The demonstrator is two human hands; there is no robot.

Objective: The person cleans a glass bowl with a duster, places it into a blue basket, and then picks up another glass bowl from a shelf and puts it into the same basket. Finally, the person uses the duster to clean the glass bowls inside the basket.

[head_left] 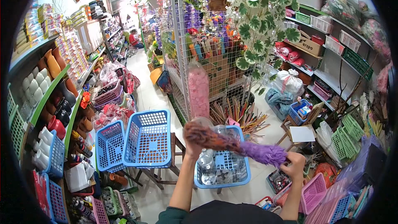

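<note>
The wire rack [179, 37] and the tall pink bag [199, 93] block forward reach from my left hand [192, 144]. On that hand's left side, 2 blue baskets [155, 154] obstruct lateral passage. Below the duster [265, 153], the filled basket [222, 185] presents raised walls. Open room: above the floor [262, 181], between the filled basket and my right hand [293, 166].

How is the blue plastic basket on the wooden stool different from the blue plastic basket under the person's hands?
The stool basket shows its bare grid floor, but the basket under the hands holds clear, shiny containers. The stool basket is in full view, while the left hand, right hand and fluffy brown-and-purple duster are above the other one. Both have holes and thick rims.
</note>
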